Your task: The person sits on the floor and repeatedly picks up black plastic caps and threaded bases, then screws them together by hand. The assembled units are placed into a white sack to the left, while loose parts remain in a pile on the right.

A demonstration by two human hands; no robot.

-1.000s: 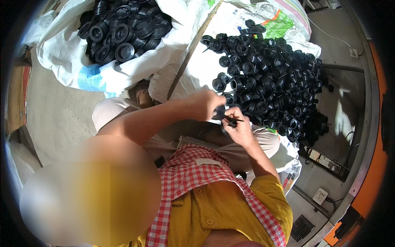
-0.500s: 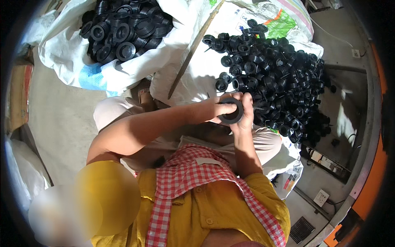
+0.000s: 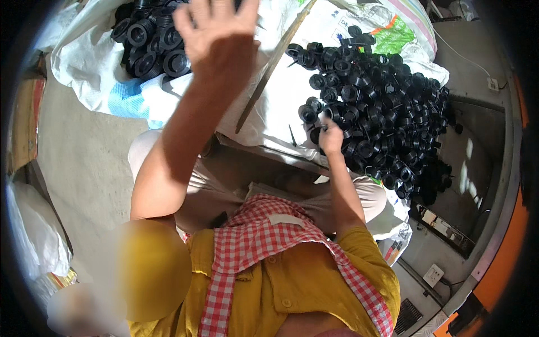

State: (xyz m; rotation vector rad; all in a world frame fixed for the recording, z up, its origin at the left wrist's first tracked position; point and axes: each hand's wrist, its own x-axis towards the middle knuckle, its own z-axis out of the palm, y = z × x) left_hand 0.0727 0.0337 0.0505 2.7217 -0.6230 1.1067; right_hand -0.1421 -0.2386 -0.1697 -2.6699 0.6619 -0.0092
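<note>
My left hand (image 3: 219, 39) reaches over the white sack (image 3: 84, 73) at the far left, fingers spread and nothing seen in them. Below and around it lie black ringed plastic caps (image 3: 140, 33) heaped in the sack. My right hand (image 3: 332, 136) is at the near left edge of a large pile of small black plastic caps (image 3: 387, 106). Its fingers are closed by a black cap (image 3: 316, 135), which the hand partly hides. A few caps lie along the pile's left side on white sheeting (image 3: 275, 112).
A long wooden stick (image 3: 269, 70) lies slanting between sack and pile. A metal frame (image 3: 508, 168) curves along the right, with a wall socket (image 3: 433, 275) below. At the left edge stand a cardboard box (image 3: 25, 123) and a pale plastic bag (image 3: 39, 230).
My hands have parted. The left one moved up and left to the sack and opened; the right one moved to the pile's edge. The dark ringed cap held between them has left my grasp.
</note>
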